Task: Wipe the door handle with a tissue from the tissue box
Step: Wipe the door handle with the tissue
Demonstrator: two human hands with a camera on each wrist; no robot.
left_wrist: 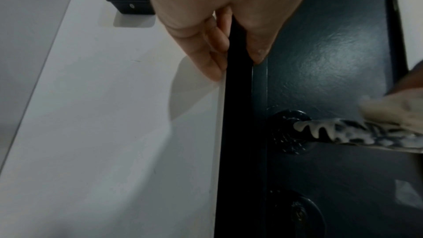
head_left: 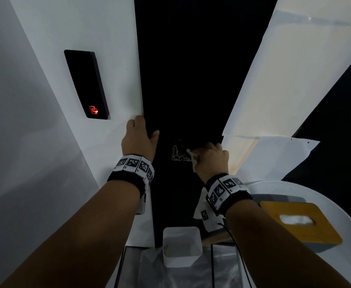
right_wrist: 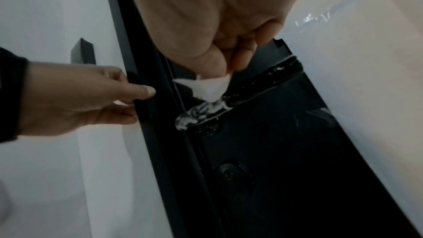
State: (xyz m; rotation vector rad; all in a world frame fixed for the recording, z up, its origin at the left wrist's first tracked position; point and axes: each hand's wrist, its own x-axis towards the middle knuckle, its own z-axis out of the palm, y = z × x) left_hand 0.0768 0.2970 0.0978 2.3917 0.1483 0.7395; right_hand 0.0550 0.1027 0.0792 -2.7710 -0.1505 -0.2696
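The right hand (head_left: pixel 211 161) pinches a wadded tissue (right_wrist: pixel 208 86) against the lever door handle (left_wrist: pixel 343 131). I'd judge it mid-wipe, as white smears streak the hub end. The left hand (head_left: pixel 138 138) clasps the door frame (left_wrist: pixel 238 115). The tissue box (head_left: pixel 301 221) sits nearby.

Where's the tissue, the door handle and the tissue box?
tissue (right_wrist: pixel 206 88): right wrist view, middle of the white wad.
door handle (left_wrist: pixel 343 134): left wrist view, white-smeared middle of the lever.
tissue box (head_left: pixel 320 233): head view, bare wood of its lid.
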